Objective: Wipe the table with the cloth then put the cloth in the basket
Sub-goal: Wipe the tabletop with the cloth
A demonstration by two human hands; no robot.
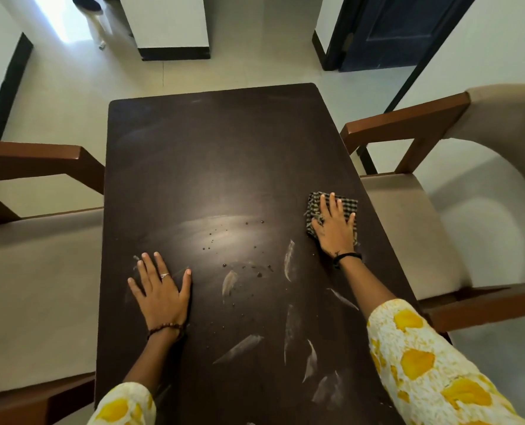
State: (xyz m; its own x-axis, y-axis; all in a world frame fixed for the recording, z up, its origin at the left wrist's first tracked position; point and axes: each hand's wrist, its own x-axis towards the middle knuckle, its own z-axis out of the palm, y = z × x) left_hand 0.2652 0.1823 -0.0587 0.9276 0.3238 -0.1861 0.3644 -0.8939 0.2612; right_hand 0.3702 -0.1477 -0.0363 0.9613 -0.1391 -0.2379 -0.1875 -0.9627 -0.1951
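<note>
A dark brown rectangular table (224, 154) fills the middle of the view. Its near half carries pale smear marks and small water drops. A dark checked cloth (313, 204) lies near the table's right edge, folded small. My right hand (336, 223) presses flat on top of the cloth with fingers spread, covering most of it. My left hand (161, 291) rests palm down on the bare table near the left edge, fingers apart, holding nothing. No basket is in view.
A wooden armchair with beige cushions (457, 216) stands close against the table's right side. Another armchair (34, 240) stands against the left side. Beyond the table lie pale floor tiles, a white pillar (169, 26) and a dark door (399, 29).
</note>
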